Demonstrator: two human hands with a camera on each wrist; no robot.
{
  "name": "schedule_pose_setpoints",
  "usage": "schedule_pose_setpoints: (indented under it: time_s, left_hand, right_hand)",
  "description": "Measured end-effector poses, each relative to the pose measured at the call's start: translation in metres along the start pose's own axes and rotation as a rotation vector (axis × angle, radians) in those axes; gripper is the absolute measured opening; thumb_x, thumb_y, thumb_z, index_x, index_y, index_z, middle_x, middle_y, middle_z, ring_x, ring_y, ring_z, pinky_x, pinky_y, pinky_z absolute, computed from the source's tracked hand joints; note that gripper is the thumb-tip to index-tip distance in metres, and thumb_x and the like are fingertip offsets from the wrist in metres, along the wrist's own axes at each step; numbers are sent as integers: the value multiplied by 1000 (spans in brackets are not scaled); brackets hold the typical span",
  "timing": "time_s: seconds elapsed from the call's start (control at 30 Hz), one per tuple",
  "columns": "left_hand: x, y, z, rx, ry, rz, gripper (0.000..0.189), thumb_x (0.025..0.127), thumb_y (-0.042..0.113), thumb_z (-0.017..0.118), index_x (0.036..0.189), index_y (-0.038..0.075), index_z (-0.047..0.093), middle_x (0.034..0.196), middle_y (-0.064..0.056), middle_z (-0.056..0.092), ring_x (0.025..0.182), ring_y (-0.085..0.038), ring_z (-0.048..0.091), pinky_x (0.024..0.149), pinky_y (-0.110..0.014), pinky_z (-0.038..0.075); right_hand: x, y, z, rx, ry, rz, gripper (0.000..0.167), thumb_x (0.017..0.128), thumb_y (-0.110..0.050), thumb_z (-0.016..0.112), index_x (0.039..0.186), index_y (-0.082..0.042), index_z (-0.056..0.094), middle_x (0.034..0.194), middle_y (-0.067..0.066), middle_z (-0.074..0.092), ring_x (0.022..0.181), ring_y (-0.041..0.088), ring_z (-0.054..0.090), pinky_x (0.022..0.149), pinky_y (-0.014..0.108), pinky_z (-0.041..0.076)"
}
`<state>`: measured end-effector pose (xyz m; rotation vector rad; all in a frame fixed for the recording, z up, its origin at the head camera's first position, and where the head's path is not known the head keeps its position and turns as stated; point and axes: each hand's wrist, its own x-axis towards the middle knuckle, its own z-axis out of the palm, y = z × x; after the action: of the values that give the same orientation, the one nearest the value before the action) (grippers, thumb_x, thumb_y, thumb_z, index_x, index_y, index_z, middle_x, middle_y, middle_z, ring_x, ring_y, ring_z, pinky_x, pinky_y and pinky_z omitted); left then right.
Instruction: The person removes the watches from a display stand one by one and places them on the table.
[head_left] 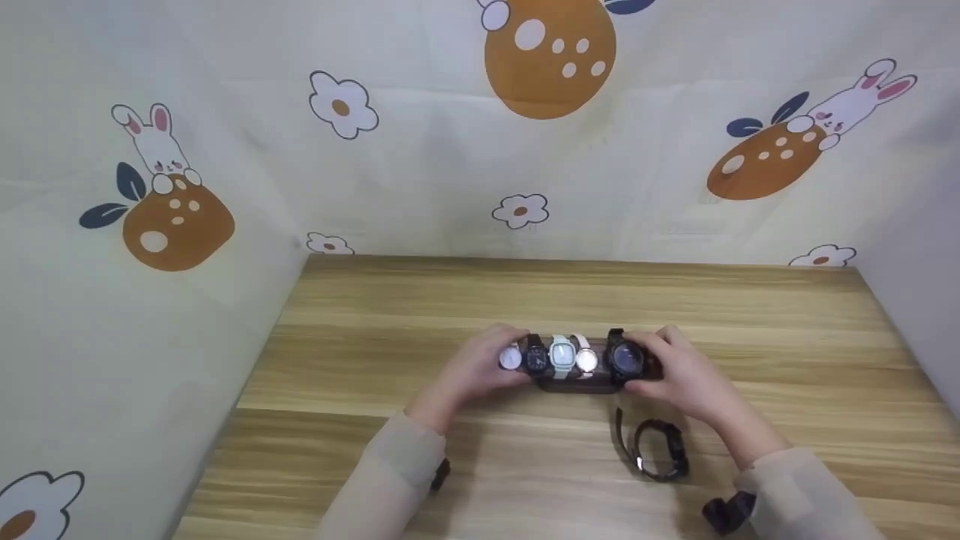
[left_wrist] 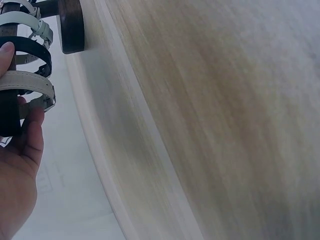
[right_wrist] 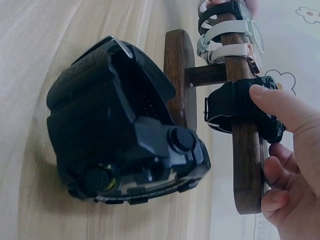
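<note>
A dark wooden watch stand (head_left: pixel 577 387) carries several wristwatches side by side on its crossbar (right_wrist: pixel 247 170). At its left end my left hand (head_left: pixel 486 362) curls round a watch with a beige strap (left_wrist: pixel 30 81) and a white dial. Beside it sit a black watch (head_left: pixel 536 358), a mint-green watch (head_left: pixel 562 355) and a pale-strapped watch with a round dial (head_left: pixel 587 361). My right hand (head_left: pixel 679 373) grips a chunky black watch (head_left: pixel 627 358) near the right end, thumb on its strap. The fingers (right_wrist: pixel 276 172) of that hand curl beside the bar.
Another black watch (head_left: pixel 660 450) with its strap looped lies on the wood-grain table (head_left: pixel 360 322), nearer me than the stand and below my right hand. A pale curtain (head_left: pixel 420 172) printed with rabbits and flowers stands behind the table and along its sides.
</note>
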<state>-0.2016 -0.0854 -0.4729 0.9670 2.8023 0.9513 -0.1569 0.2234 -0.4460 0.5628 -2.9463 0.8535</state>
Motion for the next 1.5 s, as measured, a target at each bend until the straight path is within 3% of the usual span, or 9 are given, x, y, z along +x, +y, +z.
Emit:
schedule_pose_setpoints:
  time_s: [0.63, 0.93, 1.1, 1.5]
  left_hand:
    - [1, 1, 3, -13, -26, -20, 63, 74, 28, 78, 128, 8, 54, 122, -6, 58, 110, -18, 54, 98, -32, 42]
    - [2, 1, 3, -7, -5, 11, 64, 73, 29, 79, 128, 6, 54, 121, -6, 59, 110, -19, 54, 98, -32, 42]
    - [1, 0, 2, -4, -11, -13, 65, 74, 30, 78, 129, 8, 53, 122, -5, 58, 110, -17, 54, 98, -32, 42]
    - [-1, 0, 1, -38, 3, -39, 64, 73, 30, 78, 129, 10, 54, 121, -2, 58, 109, -16, 54, 97, -31, 43]
  right_hand:
    - [-15, 15, -10, 10, 16, 8, 65, 72, -20, 80, 129, -9, 52, 98, 10, 47, 83, 25, 55, 74, 51, 52]
    - [-21, 26, -15, -11, 70, -26, 63, 69, -18, 82, 126, -9, 54, 93, 8, 46, 69, 15, 45, 60, 34, 45]
    - [-23, 28, -16, -9, 75, -33, 63, 70, -19, 82, 126, -9, 55, 93, 8, 46, 65, 11, 40, 55, 26, 41]
    - [-23, 30, -17, 12, 89, -47, 62, 69, -17, 83, 125, -9, 55, 91, 7, 45, 64, 12, 41, 52, 22, 40]
